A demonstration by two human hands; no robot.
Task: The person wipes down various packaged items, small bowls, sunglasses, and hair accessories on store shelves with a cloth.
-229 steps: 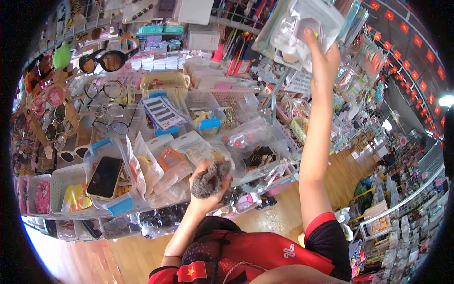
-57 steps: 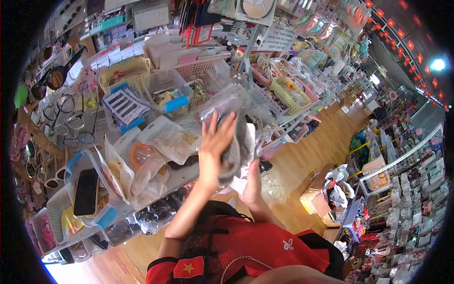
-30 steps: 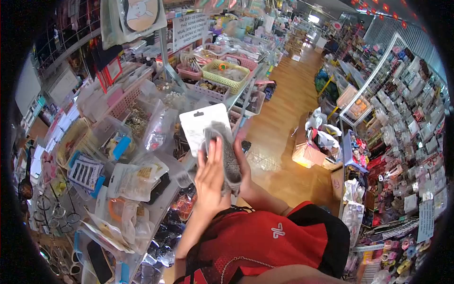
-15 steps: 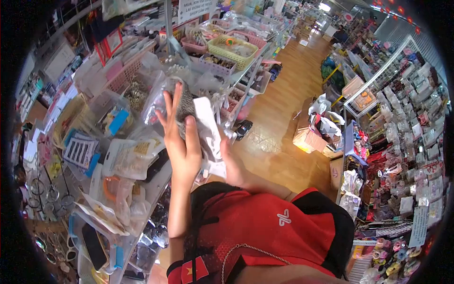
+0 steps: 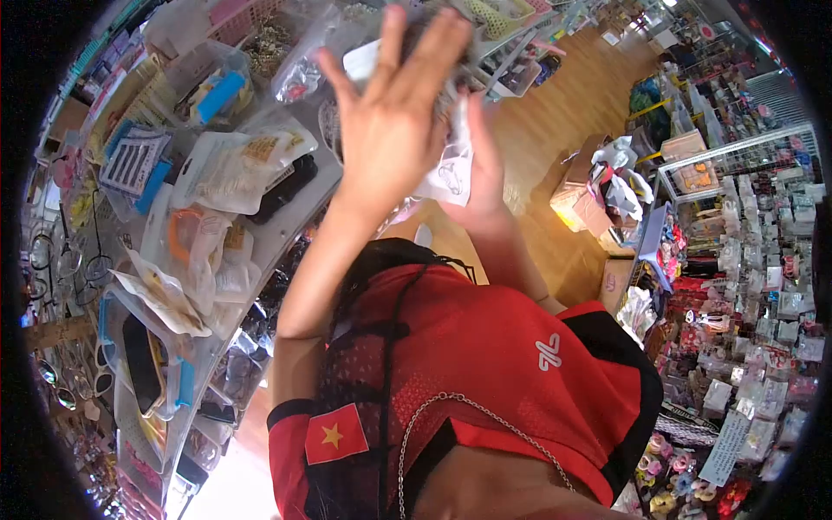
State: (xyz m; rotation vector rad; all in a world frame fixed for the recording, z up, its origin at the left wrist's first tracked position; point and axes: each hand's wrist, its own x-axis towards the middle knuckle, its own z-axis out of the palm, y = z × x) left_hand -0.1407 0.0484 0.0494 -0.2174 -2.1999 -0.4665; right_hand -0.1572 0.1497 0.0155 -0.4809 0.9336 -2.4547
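Raised in front of me, my left hand (image 5: 390,130) shows its back, with the fingers spread and stretched out over a clear plastic packet (image 5: 451,178). The packet has a white card (image 5: 361,61) and dark grey textured contents, mostly hidden behind that hand. My right hand (image 5: 481,165) is on the packet's other side, its thumb upright along the edge, gripping it. Part of the right fingers is hidden, and motion blurs both hands.
A shelf at left holds a bag of pale items (image 5: 251,169), a printed card (image 5: 134,165), a blue-clipped container (image 5: 221,95) and a phone-like dark object (image 5: 143,364). An open cardboard box (image 5: 585,204) stands on the wooden floor (image 5: 529,130). Packaged goods (image 5: 763,286) hang at right.
Both hands and the packet have moved up and to the right in view. My left hand has turned and spread over the packet, covering more of it. The view has tilted downward.
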